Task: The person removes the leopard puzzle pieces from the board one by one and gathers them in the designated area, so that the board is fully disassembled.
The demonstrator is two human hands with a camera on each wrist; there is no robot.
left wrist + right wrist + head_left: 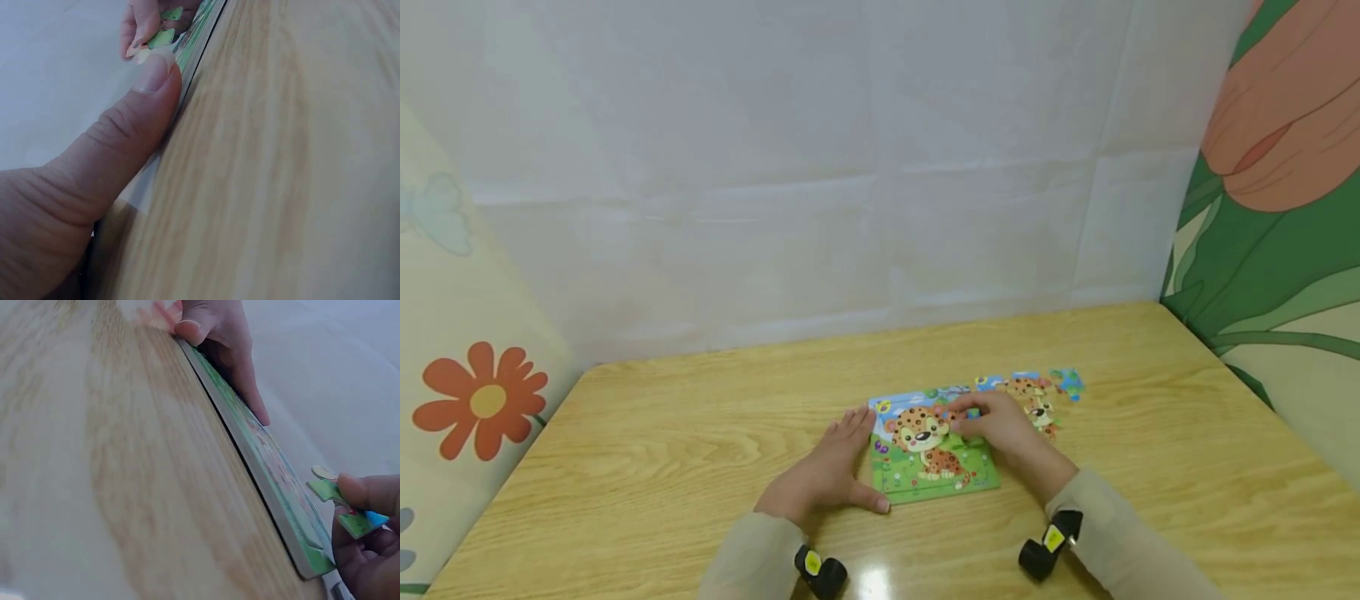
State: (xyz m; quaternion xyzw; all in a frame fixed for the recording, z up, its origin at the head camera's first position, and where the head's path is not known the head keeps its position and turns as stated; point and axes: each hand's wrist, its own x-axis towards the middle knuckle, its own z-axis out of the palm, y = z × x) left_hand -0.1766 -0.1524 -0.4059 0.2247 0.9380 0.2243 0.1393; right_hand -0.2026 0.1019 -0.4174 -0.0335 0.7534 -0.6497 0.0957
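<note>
A jigsaw puzzle board (891, 483) with a spotted leopard cub on green grass lies on the wooden table. Along its left edge rests my left hand (820, 475), fingers stretched out and thumb at the near left corner. My right hand (1003, 425) is over the board's upper right part. Between thumb and fingers it pinches a green puzzle piece (355, 525) with a bit of blue, seen in the right wrist view. That piece is held tilted above the board's edge there, and the fingers partly cover it.
Loose puzzle pieces (1026, 387) lie on the table (700, 442) just beyond and right of the board, partly hidden by the right hand. A white cloth (775, 208) hangs at the table's back edge. Printed flower panels (1262, 250) stand at both sides.
</note>
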